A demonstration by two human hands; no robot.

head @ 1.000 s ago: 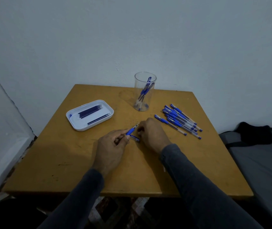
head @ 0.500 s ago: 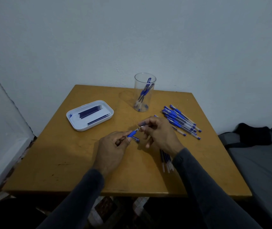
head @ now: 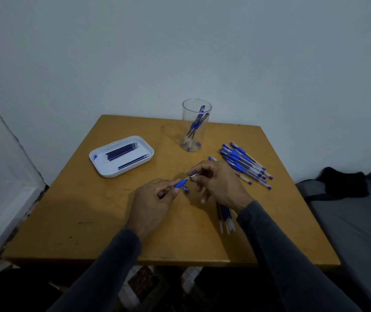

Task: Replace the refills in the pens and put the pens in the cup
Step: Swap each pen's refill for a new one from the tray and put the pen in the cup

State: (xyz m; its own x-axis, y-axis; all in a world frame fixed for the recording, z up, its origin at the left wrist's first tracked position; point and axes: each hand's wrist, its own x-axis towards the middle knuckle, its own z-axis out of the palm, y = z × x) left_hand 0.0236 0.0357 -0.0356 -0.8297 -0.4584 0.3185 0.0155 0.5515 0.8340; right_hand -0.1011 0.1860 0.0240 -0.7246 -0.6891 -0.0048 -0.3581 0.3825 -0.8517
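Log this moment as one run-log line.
left hand: grips pen | right hand: pinches pen tip | cup: holds pens | tray: holds refills

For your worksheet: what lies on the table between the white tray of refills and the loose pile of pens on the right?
In the head view, the clear cup holding pens stands between the white tray and the pile of pens, toward the far edge.

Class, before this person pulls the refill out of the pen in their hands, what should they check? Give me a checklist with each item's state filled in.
1. Left hand holds the pen by its grip: ok.
2. Right hand pinches the pen's tip: ok.
3. Fresh refills lie in the white tray: ok.
4. Cup stands upright with room: ok.
5. Small blue part on the table below the pen is its cap: cannot tell.
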